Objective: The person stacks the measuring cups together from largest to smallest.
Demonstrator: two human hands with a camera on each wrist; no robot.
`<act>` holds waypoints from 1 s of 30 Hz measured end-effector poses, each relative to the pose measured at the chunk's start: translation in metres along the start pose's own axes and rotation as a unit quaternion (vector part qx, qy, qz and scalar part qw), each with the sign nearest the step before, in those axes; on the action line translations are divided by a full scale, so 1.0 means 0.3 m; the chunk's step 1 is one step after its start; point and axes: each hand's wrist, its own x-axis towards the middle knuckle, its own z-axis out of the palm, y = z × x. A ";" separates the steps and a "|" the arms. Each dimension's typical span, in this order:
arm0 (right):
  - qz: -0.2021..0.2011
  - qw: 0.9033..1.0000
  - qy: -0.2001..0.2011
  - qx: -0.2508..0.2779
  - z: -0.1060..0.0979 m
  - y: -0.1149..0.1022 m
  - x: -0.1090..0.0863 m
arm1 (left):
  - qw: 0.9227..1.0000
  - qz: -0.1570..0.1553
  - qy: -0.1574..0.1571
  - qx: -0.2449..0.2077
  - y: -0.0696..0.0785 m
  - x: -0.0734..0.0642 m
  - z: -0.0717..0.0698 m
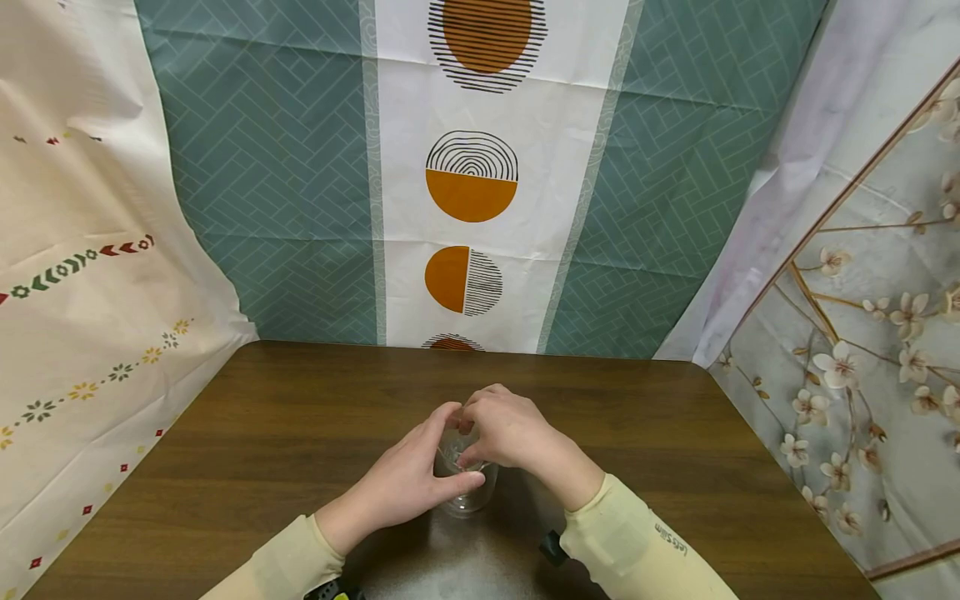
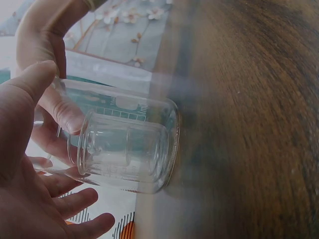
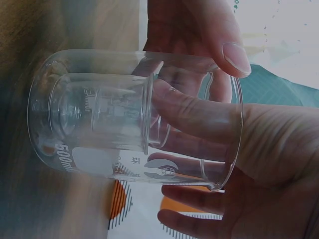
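Note:
A large clear glass beaker (image 1: 472,500) stands upright on the table, with "500ml" printed on its wall in the right wrist view. Nested inside it is a smaller glass beaker (image 3: 117,112), whose rim sits below the large one's. My left hand (image 1: 401,475) curves round the large beaker's top, thumb on the near side and index finger on the far side. From above, my right hand (image 1: 510,429) reaches in. Its thumb (image 2: 67,117) pinches at the smaller beaker's rim; its outer fingers stay outside the large beaker.
The brown wooden table (image 1: 300,400) extends around both hands. Behind it hangs a green and white patterned curtain (image 1: 270,167), with a cream cloth (image 1: 90,333) at the left and a floral cloth (image 1: 847,400) at the right.

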 end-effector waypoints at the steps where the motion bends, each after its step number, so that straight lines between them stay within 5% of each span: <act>1: 0.000 1.000 0.000 0.001 -0.001 0.000 0.000 | 1.000 -0.001 0.000 0.001 0.000 0.000 0.000; 30: 0.013 1.000 -0.004 0.013 0.006 0.003 -0.004 | 1.000 -0.006 -0.004 -0.005 0.004 0.001 0.000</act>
